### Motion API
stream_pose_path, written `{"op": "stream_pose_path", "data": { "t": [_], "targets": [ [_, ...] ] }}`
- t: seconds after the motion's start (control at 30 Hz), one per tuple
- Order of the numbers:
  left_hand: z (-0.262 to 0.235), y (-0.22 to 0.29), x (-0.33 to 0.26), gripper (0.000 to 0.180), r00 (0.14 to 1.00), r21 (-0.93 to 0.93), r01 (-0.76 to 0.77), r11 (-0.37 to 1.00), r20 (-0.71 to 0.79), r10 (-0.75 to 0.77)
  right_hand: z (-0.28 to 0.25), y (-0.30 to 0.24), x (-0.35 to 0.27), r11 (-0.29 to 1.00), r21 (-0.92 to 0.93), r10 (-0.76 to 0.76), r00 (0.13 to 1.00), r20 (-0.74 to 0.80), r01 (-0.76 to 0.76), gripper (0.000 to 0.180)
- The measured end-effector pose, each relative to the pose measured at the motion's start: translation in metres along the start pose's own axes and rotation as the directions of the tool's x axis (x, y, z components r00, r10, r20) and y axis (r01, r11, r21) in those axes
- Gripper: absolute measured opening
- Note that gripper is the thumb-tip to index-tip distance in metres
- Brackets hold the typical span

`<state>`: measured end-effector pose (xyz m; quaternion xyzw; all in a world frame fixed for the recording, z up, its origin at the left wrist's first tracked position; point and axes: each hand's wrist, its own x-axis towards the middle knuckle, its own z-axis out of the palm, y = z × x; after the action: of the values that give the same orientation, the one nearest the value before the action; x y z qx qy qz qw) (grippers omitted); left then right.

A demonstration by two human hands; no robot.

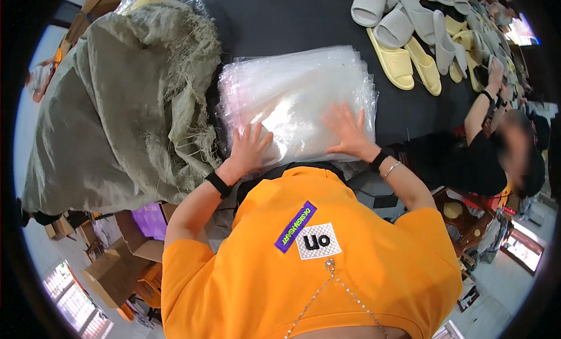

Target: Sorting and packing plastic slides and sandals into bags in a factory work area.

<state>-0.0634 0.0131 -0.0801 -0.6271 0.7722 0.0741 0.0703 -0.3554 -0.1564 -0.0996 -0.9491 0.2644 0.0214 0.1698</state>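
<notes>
A thick stack of clear plastic bags (298,76) lies on the dark table right in front of me, its edges slightly uneven. My left hand (248,151) rests with fingers spread on the near left corner of the stack. On the near right part of it lies my right hand (349,130), fingers apart and a little blurred. Neither hand grips anything. Both wrists wear black bands, and the right one also has a bracelet.
A large grey-green woven sack (123,105) bulges close along the stack's left side. Grey slippers (394,26) and yellow slippers (392,58) are heaped at the far right. A co-worker in black (467,158) reaches toward them. Cardboard boxes (114,272) stand on the floor at left.
</notes>
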Motion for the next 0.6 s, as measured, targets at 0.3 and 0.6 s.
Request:
{"op": "stream_pose_path", "data": {
  "t": [0.3, 0.6],
  "targets": [
    [-0.041, 0.008, 0.117, 0.059, 0.963, -0.264, 0.158, 0.952, -0.174, -0.208, 0.023, -0.043, -0.013, 0.965, 0.016, 0.261, 0.963, -0.063, -0.261, 0.099],
    [0.013, -0.022, 0.159, 0.060, 0.899, -0.375, 0.311, 0.873, -0.182, -0.398, 0.041, -0.052, -0.021, 0.955, 0.008, 0.297, 0.953, -0.057, -0.297, 0.107]
  ]
}}
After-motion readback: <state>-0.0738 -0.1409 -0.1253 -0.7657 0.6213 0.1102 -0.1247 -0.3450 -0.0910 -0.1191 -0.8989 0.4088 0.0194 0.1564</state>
